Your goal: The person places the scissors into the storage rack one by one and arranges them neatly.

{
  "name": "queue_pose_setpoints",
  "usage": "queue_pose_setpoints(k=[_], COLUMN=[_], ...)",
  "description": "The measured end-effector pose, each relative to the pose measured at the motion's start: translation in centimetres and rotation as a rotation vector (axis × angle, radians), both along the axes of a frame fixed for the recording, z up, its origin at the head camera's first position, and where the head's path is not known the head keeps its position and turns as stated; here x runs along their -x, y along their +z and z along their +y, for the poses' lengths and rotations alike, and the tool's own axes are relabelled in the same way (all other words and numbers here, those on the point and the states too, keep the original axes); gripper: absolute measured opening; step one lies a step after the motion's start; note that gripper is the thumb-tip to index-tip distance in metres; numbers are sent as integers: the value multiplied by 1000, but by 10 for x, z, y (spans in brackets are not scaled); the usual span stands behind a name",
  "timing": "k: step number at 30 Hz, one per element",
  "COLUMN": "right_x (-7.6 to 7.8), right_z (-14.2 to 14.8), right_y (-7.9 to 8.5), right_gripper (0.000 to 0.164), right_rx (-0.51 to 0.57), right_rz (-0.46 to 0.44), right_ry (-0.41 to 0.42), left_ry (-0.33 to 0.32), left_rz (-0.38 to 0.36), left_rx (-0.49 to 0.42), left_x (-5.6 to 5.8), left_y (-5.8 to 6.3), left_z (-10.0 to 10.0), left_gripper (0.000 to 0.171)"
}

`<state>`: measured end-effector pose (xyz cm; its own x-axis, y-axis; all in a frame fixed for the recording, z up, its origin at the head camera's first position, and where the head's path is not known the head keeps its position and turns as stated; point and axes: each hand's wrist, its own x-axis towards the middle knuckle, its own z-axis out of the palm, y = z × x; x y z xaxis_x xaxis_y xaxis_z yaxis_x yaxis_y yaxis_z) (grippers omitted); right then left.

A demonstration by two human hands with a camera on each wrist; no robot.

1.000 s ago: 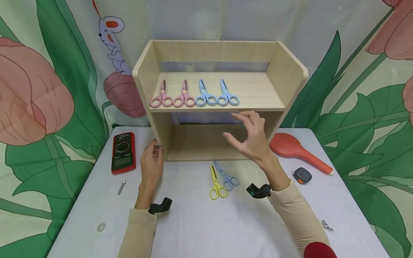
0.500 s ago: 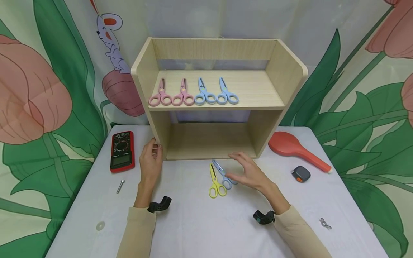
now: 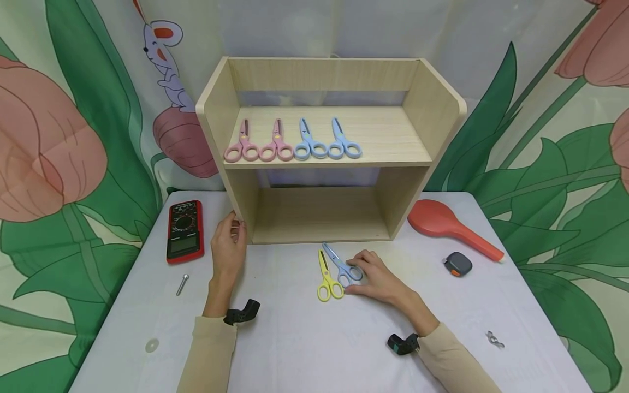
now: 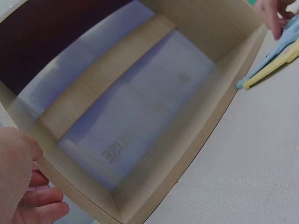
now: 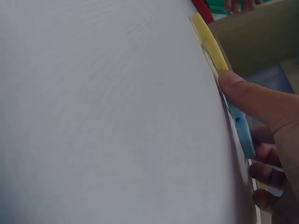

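A pair of blue scissors (image 3: 344, 268) lies on the white table in front of a wooden shelf, next to yellow scissors (image 3: 328, 281). My right hand (image 3: 375, 278) has its thumb on the near side of the blue scissors' handles and its fingers curled round the far side. The right wrist view shows the thumb (image 5: 236, 86) where yellow and blue handles (image 5: 245, 135) overlap. My left hand (image 3: 229, 248) rests against the shelf's left side panel (image 3: 241, 196), the thumb at its front edge, the other fingers loosely bent outside.
On the upper board of the shelf (image 3: 383, 136) stand in a row two pink scissors (image 3: 277, 143) and two blue scissors (image 3: 310, 143). A red multimeter (image 3: 185, 232) and a bolt (image 3: 182, 285) lie left; a red paddle (image 3: 449, 226), tape measure (image 3: 458, 264) and wing nut (image 3: 494, 339) right.
My right hand has come down from in front of the shelf to the blue scissors on the table, and its fingers have closed in round the handles. My left hand has stayed at the shelf's side.
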<state>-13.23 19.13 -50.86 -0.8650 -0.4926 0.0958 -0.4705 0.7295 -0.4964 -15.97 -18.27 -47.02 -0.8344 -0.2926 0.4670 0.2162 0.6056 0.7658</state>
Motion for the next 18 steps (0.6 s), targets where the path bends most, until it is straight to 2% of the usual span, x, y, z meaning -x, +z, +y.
queue_pose_setpoints(k=[6,12,18], right_x=[0,-3,-2], right_z=[-7,-9,-8], right_y=[1,3,6], right_gripper=[65,58,55], right_rx=[-34,-19,72], right_rz=[26,47,165], right_ry=[-27,-34,13], left_ry=[-3,4,5], left_rz=[4,4,-11], left_rx=[1,4,11], left_x=[-1,-1,-1], left_y=[1,1,1], left_z=[1,1,0], left_gripper=[38,38,38])
